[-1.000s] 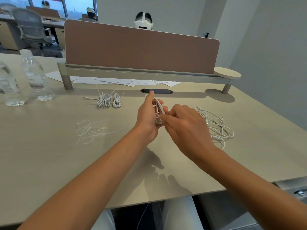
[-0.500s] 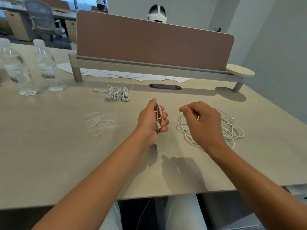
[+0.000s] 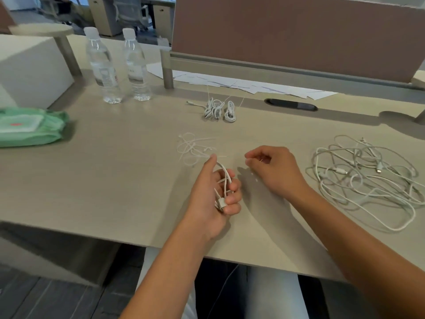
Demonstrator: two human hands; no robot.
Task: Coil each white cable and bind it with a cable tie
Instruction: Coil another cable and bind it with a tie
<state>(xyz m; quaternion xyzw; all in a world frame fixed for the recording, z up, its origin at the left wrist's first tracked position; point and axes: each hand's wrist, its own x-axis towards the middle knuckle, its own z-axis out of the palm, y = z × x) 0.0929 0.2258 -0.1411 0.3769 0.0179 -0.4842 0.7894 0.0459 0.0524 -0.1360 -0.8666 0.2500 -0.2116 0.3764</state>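
Observation:
My left hand (image 3: pixel 212 196) grips a coiled white cable (image 3: pixel 224 180), its loops running between thumb and curled fingers and its plug near my little finger. My right hand (image 3: pixel 273 168) hovers just to the right with its fingers loosely curled and nothing visible in them. A small heap of white cable ties (image 3: pixel 193 148) lies on the desk just beyond my left thumb. A tangle of loose white cables (image 3: pixel 363 178) spreads over the desk to the right. Several bound cable coils (image 3: pixel 219 109) sit further back.
Two clear water bottles (image 3: pixel 119 67) stand at the back left, and a green wipes pack (image 3: pixel 30 127) lies at the left edge. A brown divider panel (image 3: pixel 294 35) on a rail crosses the back, with papers (image 3: pixel 241 85) under it and a dark cable port (image 3: pixel 291 104).
My right hand has let go of the coil and moved off to the right. The view has swung left and down, bringing the wipes pack into sight.

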